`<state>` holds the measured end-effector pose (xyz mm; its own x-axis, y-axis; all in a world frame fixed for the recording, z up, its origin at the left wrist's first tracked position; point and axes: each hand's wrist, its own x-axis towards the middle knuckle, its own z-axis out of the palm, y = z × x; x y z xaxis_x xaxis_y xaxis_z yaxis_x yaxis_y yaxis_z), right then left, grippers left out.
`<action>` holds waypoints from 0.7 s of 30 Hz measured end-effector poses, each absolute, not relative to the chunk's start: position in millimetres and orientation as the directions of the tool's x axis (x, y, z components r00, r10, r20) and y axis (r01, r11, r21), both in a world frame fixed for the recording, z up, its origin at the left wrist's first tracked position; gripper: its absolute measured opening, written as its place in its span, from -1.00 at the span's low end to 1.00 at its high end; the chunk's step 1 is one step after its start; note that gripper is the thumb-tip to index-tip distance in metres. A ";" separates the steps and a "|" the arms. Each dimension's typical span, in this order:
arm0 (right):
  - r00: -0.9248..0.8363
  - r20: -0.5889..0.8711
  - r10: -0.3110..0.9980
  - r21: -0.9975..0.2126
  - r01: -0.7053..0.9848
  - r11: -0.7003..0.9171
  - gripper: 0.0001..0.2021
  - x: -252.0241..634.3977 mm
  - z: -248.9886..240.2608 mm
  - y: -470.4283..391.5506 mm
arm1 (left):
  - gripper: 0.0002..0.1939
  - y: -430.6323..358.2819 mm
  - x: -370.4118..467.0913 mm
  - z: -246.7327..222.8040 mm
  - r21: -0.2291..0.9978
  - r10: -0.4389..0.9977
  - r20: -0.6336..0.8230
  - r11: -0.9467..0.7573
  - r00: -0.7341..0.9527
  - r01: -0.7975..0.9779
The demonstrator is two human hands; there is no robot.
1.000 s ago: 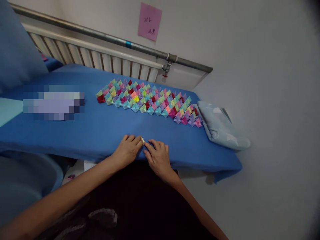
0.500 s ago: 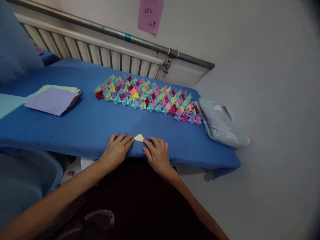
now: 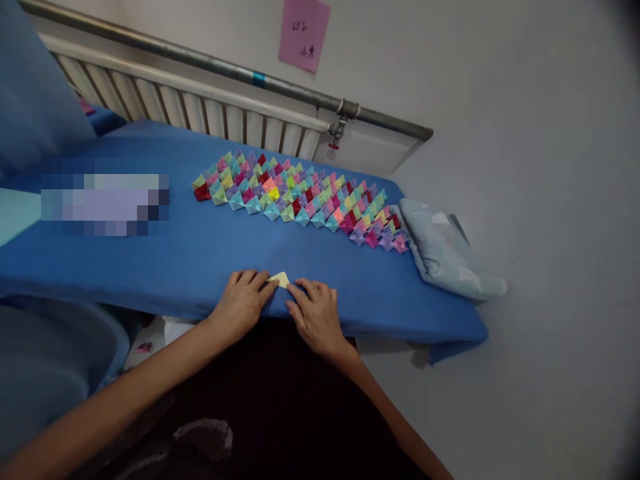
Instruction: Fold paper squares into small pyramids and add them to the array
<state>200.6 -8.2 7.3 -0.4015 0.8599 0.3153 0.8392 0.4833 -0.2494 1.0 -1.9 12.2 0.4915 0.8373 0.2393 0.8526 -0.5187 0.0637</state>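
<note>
A small pale-yellow folded paper lies on the blue cloth between my hands, near the front edge. My left hand has its fingertips on the paper's left side, thumb and fingers pressed down on it. On the right corner, the thumb and forefinger of my right hand hold the paper, with the other fingers bent beside it. Beyond them stand rows of small folded paper pieces in many colours. The undersides of my fingers are hidden.
At the left is a blurred-out stack of paper, with a light-turquoise sheet beside it. A folded pale-blue patterned cloth rests at the right end. Behind the table run a radiator and a metal pipe.
My left fingers have slid slightly right and further onto the folded paper. The right hand stays almost in place. The whole view has shifted a little.
</note>
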 end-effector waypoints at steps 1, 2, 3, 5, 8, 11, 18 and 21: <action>-0.415 0.318 0.853 -0.268 0.823 0.500 -0.70 200.8 7.3 -9.7 | -0.55 -4.5 0.0 11.2 0.072 0.823 0.263 -0.536 0.503 0.841; -0.425 0.322 0.846 -0.291 0.806 0.516 -0.71 200.9 7.3 -11.2 | -0.57 -7.3 -1.2 9.8 0.078 0.806 0.294 -0.556 0.514 0.827; -0.433 0.329 0.839 -0.315 0.787 0.530 -0.72 201.0 7.3 -12.6 | -0.59 -10.1 -2.4 8.2 0.085 0.787 0.327 -0.575 0.523 0.813; -0.445 0.349 0.825 -0.346 0.757 0.555 -0.70 201.2 7.2 -14.6 | -0.65 -14.5 -4.3 5.4 0.106 0.757 0.390 -0.602 0.524 0.791; -0.478 0.365 0.799 -0.345 0.728 0.593 -0.64 201.0 5.9 -14.9 | -0.78 -16.6 -5.6 4.2 0.142 0.731 0.445 -0.627 0.517 0.766; -0.512 0.381 0.770 -0.333 0.700 0.631 -0.72 200.0 2.7 -14.0 | -0.83 -15.2 -6.5 5.1 0.163 0.704 0.473 -0.661 0.530 0.733; -0.499 0.445 0.743 -0.381 0.646 0.662 -0.81 199.4 0.5 -13.9 | -0.78 -14.2 -9.0 6.8 0.267 0.730 0.442 -0.662 0.522 0.700; -0.509 0.472 0.720 -0.438 0.573 0.692 -0.75 201.1 9.3 -10.9 | -0.74 -11.9 -7.1 15.6 0.508 0.825 0.343 -0.565 0.448 0.650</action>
<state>201.1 -10.9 9.3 -0.5089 0.7199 0.4720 0.5731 0.6925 -0.4382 -7.1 -11.9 15.6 0.4483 0.8253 0.3435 0.6504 -0.5647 0.5080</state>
